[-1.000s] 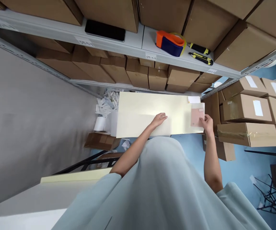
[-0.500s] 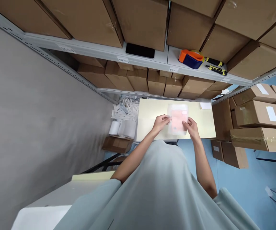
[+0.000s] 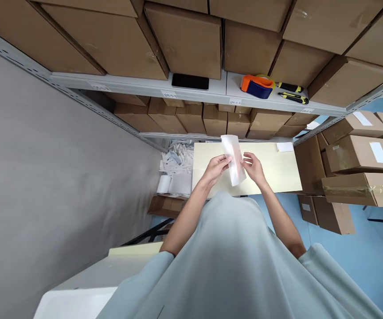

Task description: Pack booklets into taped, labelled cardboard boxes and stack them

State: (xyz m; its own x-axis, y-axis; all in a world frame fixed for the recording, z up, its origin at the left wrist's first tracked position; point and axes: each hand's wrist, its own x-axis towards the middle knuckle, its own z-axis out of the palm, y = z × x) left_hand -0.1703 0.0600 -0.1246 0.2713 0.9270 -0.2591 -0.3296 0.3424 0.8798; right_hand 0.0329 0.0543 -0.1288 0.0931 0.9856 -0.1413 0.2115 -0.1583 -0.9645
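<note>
Both my hands hold a clear plastic packet with a pale pink item inside, lifted above the cream table. The packet is turned nearly edge-on, so it looks narrow. My left hand pinches its left side and my right hand grips its right side. A small white label lies on the table's far right corner.
A grey shelf above the table carries a black phone, an orange-and-blue tape dispenser and two yellow-black utility knives. Cardboard boxes fill the shelves and stack at the right. White paper rolls and scraps lie left of the table.
My right hand carried the packet from the table's right end to the middle, my left hand took hold of it, and together they lifted and turned it from flat to nearly edge-on.
</note>
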